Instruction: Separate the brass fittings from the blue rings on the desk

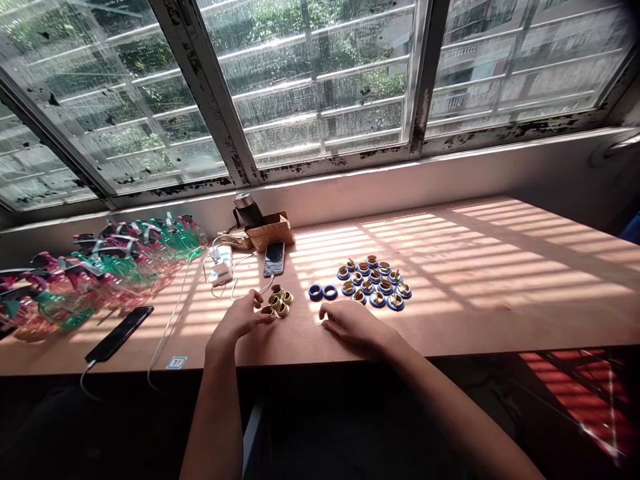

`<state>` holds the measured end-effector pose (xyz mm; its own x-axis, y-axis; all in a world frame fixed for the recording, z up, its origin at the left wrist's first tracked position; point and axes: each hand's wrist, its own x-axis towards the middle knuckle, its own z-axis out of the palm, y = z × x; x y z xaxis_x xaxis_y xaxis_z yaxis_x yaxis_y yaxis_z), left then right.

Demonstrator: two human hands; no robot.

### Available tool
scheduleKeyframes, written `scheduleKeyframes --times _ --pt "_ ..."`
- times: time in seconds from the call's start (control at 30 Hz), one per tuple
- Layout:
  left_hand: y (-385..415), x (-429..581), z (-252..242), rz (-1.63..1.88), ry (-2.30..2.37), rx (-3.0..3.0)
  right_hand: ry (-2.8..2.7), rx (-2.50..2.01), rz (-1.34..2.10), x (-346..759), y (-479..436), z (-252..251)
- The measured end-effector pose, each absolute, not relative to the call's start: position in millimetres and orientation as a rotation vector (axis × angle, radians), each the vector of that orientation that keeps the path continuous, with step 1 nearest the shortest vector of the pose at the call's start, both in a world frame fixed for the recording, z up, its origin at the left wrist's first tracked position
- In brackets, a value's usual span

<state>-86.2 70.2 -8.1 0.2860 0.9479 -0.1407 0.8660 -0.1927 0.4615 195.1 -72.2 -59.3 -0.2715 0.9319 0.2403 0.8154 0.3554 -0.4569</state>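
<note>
My left hand (243, 317) rests on the wooden table (475, 293), its fingertips pinched on a brass ring at the edge of a small cluster of brass rings (280, 301). My right hand (350, 323) lies palm down on the table just below two loose blue rings (323, 291); its fingers are curled and what they hold, if anything, is hidden. To the right of the blue rings sits a group of several brass pieces set in blue rings (374, 280).
A phone (274, 258) lies behind the brass rings, next to a cardboard box (270, 231) and a white charger (221, 268) with cables. Another phone (119, 333) lies near the front left edge. Coloured plastic parts (90, 267) are piled at the left. Windows run behind the table.
</note>
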Motion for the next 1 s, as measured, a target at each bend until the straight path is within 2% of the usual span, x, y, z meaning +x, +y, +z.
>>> scheduleKeyframes --times 0.23,0.4,0.57,0.83,1.0 --pt "57.1 -78.2 14.8 0.446 1.603 2.229 -2.047 -1.567 0.295 210.4 -75.1 -46.0" --pt "39.5 -53.6 26.3 0.636 1.232 2.357 -1.906 -1.956 0.132 237.5 -85.8 -32.2" --pt "25.7 -19.3 15.8 0.718 0.966 2.427 -1.875 -2.155 0.168 250.2 -92.0 -25.8" --pt "20.6 20.3 -29.8 0.509 0.793 2.425 -1.967 -2.056 0.169 233.5 -89.9 -33.8" --pt "24.6 24.4 -38.6 0.48 0.772 2.423 -2.039 -1.992 0.111 225.2 -88.2 -35.4"
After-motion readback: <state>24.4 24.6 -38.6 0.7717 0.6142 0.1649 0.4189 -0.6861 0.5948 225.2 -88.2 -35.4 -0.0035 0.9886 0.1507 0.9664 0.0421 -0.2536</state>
